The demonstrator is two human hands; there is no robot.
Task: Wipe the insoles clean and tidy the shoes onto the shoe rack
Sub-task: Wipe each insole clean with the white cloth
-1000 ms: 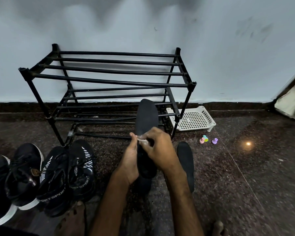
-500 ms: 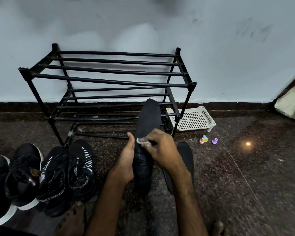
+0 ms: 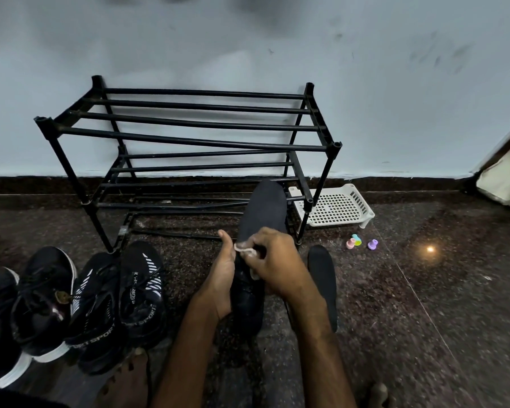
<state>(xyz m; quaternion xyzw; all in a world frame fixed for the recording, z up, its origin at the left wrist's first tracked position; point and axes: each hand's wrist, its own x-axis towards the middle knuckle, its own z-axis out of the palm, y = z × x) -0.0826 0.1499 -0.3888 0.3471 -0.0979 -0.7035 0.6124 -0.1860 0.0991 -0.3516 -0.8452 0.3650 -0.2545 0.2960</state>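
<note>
While the black shoes (image 3: 71, 304) stand side by side on the floor (image 3: 424, 319) at the far left, none sits on the shoe rack (image 3: 189, 139) against the wall (image 3: 248, 39), so the tidying looks not yet begun. In the middle the left hand (image 3: 221, 278) grips a dark insole (image 3: 262, 213) by its left edge, thumb raised, holding it tilted up in front of the rack's lower bars. The right hand (image 3: 277, 263) pinches a small white wipe (image 3: 244, 250) and presses it on the insole's middle, so wiping seems under way. A second insole (image 3: 323, 278) lies flat on the floor just right of that forearm; whether it is already clean I cannot tell. Farther right a white tray (image 3: 336, 207) and small coloured pegs (image 3: 357, 242) sit on the floor.

The leftmost shoe is cut off by the frame, so the count of shoes is uncertain. The left fingers are hidden behind the insole, and the dim light hides any dirt.
</note>
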